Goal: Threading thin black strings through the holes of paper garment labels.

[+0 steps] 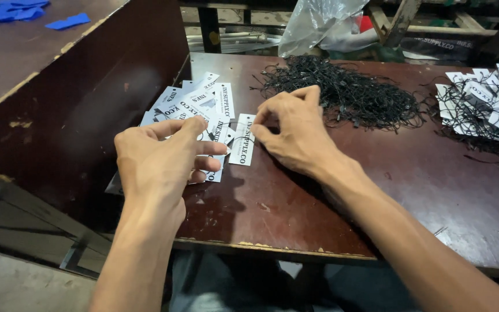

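The table (411, 190) was a beat-up dark reddish-brown slab, scratched all over, with the front edge chipped down to pale wood. A loose fan of white paper tags (203, 104) lay on its left part. A big tangled heap of thin black strings (347, 92) sat near the back, and at the far right edge lay another bunch of white tags mixed with black strings (483, 104).
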